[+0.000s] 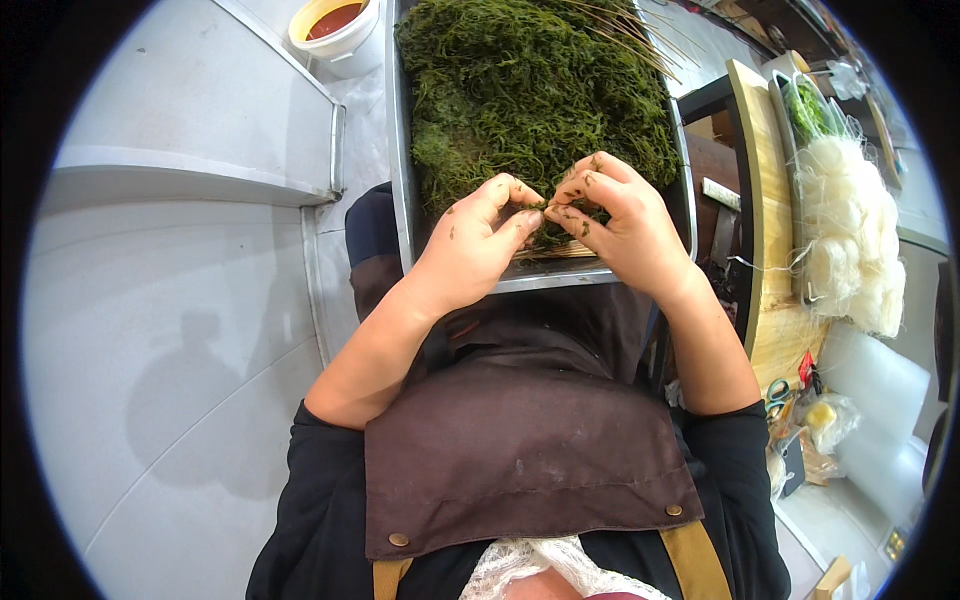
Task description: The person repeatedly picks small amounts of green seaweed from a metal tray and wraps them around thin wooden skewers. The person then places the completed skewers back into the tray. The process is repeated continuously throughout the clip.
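A deep metal tray [690, 217] full of wet, dark green seaweed [517, 97] sits before me. Over its near end, my left hand [476, 236] and my right hand [626, 214] meet fingertip to fingertip. Thumb and forefinger of each pinch a small tuft of the seaweed between them; whether a skewer runs inside that tuft is hidden. Below my fingers lie several thin bamboo skewers [570, 251] along the tray's near wall. More bamboo skewers [637, 37] rest across the far right corner, jutting past the rim. Scraps of green cling to both hands.
A white bucket [352, 45] with reddish liquid stands at the far left, beside a grey-white panel [180, 277]. On the right, a wooden tabletop [769, 225] carries a tray of white noodle bundles [847, 217]. Scissors [778, 391] and plastic bags [832, 420] lie nearer me.
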`<state>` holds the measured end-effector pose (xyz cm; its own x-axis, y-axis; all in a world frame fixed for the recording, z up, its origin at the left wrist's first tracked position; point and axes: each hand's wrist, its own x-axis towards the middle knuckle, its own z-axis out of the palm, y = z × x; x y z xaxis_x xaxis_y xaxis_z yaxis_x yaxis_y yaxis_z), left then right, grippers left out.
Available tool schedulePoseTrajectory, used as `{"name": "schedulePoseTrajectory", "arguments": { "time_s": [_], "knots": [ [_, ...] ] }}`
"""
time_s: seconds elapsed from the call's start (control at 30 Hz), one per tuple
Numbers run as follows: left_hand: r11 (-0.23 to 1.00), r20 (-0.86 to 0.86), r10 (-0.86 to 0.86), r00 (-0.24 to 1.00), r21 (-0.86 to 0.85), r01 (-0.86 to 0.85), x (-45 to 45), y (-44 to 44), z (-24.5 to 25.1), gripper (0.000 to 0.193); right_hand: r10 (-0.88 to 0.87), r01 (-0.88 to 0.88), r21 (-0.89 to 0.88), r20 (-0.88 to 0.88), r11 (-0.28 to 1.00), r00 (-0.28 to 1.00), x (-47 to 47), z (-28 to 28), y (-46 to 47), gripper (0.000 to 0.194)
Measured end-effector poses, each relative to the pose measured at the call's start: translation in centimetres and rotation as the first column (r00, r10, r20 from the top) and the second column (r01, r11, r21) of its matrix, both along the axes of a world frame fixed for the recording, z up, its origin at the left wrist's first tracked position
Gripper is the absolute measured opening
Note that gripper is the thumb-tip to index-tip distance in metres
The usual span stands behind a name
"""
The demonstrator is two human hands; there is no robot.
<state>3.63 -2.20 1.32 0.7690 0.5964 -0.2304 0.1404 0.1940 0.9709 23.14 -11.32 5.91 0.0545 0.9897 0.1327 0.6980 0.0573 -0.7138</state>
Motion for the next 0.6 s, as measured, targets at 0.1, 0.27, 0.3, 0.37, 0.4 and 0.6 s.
{"name": "schedulePoseTrajectory", "arguments": {
  "time_s": [0.1, 0.27, 0.3, 0.37, 0.4, 0.6],
  "knots": [
    [0.99, 0.167, 0.054, 0.984, 0.116, -0.074, 0.5, -0.5, 0.0, 0.018, -0.059, 0.03, -0.09, -0.337, 0.996, 0.94, 0.2, -1.0, 0.1, 0.012],
    [0.919, 0.17, 0.072, 0.983, 0.372, -0.132, 1.1, -0.9, 0.2, 0.025, -0.233, 0.063, -0.258, -0.709, 0.964, 0.666, 0.4, -1.9, 0.1, 0.021],
    [0.872, 0.197, 0.082, 0.977, 0.461, -0.166, 1.3, -0.9, 0.2, 0.026, -0.236, 0.08, -0.238, -0.754, 0.968, 0.613, 0.3, -2.0, 0.0, 0.023],
    [0.875, 0.227, 0.101, 0.969, 0.442, -0.195, 1.4, -1.2, 0.2, 0.026, -0.285, 0.118, -0.259, -0.873, 0.959, 0.395, 0.0, -2.3, -0.2, 0.029],
    [0.874, 0.241, 0.114, 0.964, 0.437, -0.212, 1.4, -1.3, 0.2, 0.027, -0.267, 0.139, -0.234, -0.911, 0.962, 0.314, -0.3, -2.4, -0.4, 0.03],
    [0.931, 0.214, 0.112, 0.97, 0.319, -0.178, 0.9, -0.8, -0.3, 0.02, -0.241, 0.165, -0.213, -0.954, 0.963, 0.179, -0.8, -3.7, -0.6, 0.033]
  ]
}}
